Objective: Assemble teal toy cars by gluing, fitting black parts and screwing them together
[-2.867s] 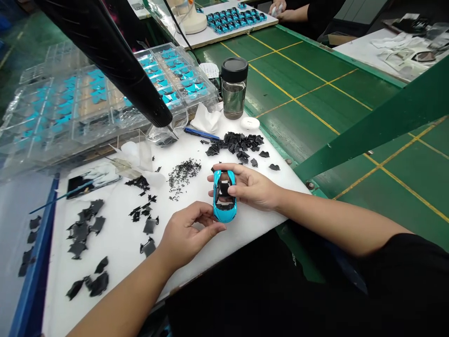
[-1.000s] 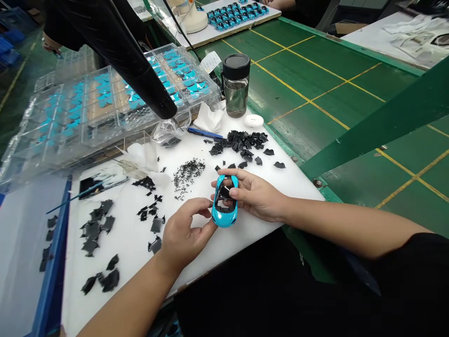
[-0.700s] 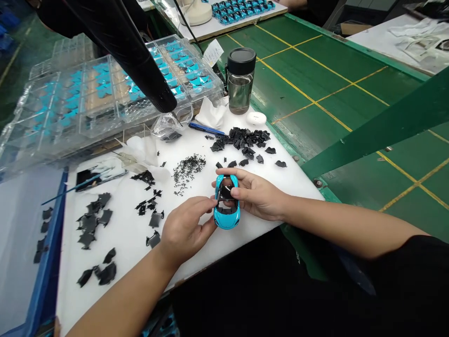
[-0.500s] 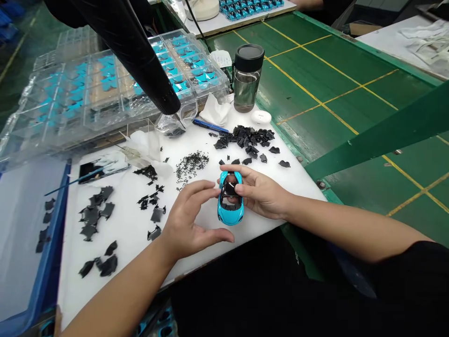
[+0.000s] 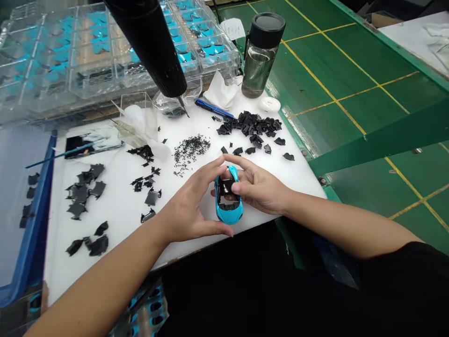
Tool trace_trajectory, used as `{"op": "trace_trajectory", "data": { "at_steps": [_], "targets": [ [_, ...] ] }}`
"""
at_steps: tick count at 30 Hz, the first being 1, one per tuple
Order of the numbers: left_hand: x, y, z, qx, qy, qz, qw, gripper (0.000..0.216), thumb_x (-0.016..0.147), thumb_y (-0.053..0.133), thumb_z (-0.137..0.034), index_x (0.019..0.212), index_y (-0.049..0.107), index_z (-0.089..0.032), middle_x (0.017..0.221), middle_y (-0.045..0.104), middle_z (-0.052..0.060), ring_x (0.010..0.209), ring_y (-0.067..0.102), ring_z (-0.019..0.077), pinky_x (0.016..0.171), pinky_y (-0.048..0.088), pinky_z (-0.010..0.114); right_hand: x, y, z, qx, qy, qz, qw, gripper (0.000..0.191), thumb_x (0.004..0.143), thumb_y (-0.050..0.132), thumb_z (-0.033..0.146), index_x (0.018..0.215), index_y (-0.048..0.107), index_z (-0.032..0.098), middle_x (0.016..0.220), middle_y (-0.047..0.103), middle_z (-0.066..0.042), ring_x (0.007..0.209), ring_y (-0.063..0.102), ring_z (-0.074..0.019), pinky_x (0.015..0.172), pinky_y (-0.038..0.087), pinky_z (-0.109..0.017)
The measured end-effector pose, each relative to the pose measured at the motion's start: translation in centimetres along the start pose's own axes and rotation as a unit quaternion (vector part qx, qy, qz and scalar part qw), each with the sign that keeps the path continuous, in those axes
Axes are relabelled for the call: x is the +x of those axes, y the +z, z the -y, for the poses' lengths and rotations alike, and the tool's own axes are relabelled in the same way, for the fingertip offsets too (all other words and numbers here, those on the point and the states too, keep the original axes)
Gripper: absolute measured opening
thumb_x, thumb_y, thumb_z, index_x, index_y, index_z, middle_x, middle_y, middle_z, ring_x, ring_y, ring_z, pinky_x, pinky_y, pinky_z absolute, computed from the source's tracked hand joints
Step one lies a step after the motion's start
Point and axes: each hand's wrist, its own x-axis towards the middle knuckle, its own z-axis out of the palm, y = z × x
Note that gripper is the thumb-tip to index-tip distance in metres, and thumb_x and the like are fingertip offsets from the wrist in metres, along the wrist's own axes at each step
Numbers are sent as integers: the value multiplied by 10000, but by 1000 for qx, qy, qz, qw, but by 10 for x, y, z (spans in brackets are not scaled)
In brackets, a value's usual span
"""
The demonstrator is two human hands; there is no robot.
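Note:
A bright blue toy car body (image 5: pixel 229 216) with a black roof and open window gaps is held above the front of the white work board (image 5: pixel 196 210). My right hand (image 5: pixel 261 189) grips it from the right, the thumb pressing on the roof and the fingers partly hidden behind. My left hand (image 5: pixel 191 201) curves around the left side with thumb and fingers wide apart. Its fingertips are by the car's far end and its thumb by the near end; whether they touch it I cannot tell. Beyond the hands lie many tiny black screws (image 5: pixel 191 152).
A black electric screwdriver (image 5: pixel 154 51) hangs over the board, bit down. Black plastic parts lie in piles (image 5: pixel 257 124) and at left (image 5: pixel 82 187). Behind stand clear compartment trays (image 5: pixel 91 70) with blue pieces, a drink bottle (image 5: pixel 259 65), a white case (image 5: pixel 269 104) and a blue pen (image 5: pixel 213 108).
My left hand has come closer around the car body, its fingers now near the far end. The right hand keeps its hold. The camera view has tilted down a little.

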Motion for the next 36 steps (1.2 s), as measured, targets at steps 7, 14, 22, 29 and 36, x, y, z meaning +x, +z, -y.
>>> {"op": "trace_trajectory", "data": {
  "at_steps": [7, 14, 22, 29, 36],
  "targets": [
    [-7, 3, 4, -59, -33, -19, 997, 1132, 588, 911, -439, 1524, 291, -290, 1531, 414, 168, 1408, 437, 373, 1196, 363, 538, -5, -3, -1, -117, -31, 36, 992, 804, 820, 789, 379, 1468, 319, 296, 1138, 602, -44, 977, 668, -194, 816, 582, -351],
    [-9, -5, 6, -176, -58, -80, 979, 1048, 608, 903, -429, 1482, 340, -297, 1520, 407, 151, 1420, 413, 358, 1225, 320, 531, -16, -17, 13, -554, -349, 88, 751, 476, 930, 619, 312, 1398, 536, 293, 1137, 578, -102, 989, 638, -227, 866, 583, -403],
    [-11, 3, 5, -163, -88, -45, 982, 1071, 557, 925, -445, 1463, 379, -283, 1491, 438, 162, 1388, 447, 364, 1203, 367, 515, -19, -21, 3, -668, -394, 101, 623, 296, 876, 704, 275, 1172, 698, 262, 1231, 675, -128, 1040, 695, -288, 834, 617, -423],
    [-12, 6, 7, -177, -98, -30, 979, 1074, 540, 925, -470, 1453, 389, -287, 1481, 456, 166, 1383, 457, 363, 1206, 362, 512, -21, -21, 5, -717, -352, 114, 591, 263, 925, 622, 285, 1172, 700, 238, 1232, 704, -123, 1062, 704, -296, 808, 621, -434],
    [-13, 5, 5, -191, -111, -24, 975, 1051, 545, 915, -494, 1440, 401, -292, 1477, 459, 154, 1375, 465, 350, 1204, 365, 498, -20, -23, 4, -701, -399, 121, 579, 255, 916, 633, 273, 1152, 715, 219, 1197, 720, -147, 976, 727, -295, 740, 620, -422]
  ]
}}
